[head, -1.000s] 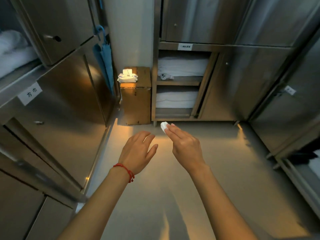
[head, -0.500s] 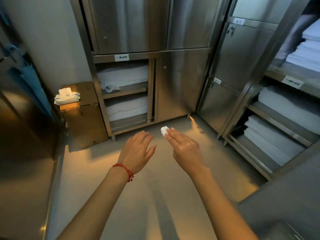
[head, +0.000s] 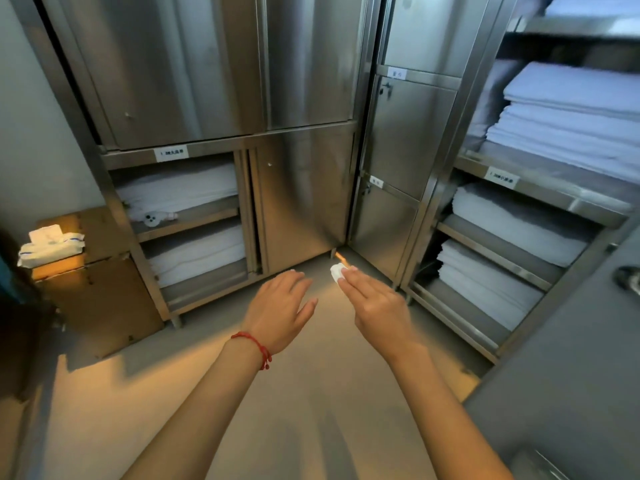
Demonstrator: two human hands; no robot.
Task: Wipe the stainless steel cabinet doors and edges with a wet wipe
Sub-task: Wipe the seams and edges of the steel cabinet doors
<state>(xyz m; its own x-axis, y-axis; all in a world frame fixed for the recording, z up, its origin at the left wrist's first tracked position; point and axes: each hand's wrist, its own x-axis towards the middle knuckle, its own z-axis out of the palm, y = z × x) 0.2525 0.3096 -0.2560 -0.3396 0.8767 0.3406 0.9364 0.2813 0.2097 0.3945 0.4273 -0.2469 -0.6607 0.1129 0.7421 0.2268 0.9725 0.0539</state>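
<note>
Both forearms reach out over the grey floor [head: 311,410]. The left hand [head: 277,310], with a red string bracelet [head: 254,346] at the wrist, is spread flat, fingers loosely extended and holding nothing. The right hand [head: 375,303] has its fingers nearly straight, and a small wadded wet wipe [head: 336,271] is pinched at their tips; the wipe hangs in the air above the floor, near the foot of the corner where two cabinets meet, touching no steel.

Beyond the hands stands a stainless steel cabinet [head: 304,192] with a closed lower door. Its left bay is open: two shelves carry folded white linen [head: 180,192], and a small white fitting [head: 152,220] lies at the front edge of the upper shelf. To the right, an open rack [head: 540,192] holds stacks of folded white towels [head: 512,216] on each level. Between them is a narrow cabinet [head: 405,133] with closed doors.

At far left, a cardboard box [head: 100,299] stands on the floor against the wall, with a pack of wet wipes [head: 52,244] resting on its top near the left edge.
</note>
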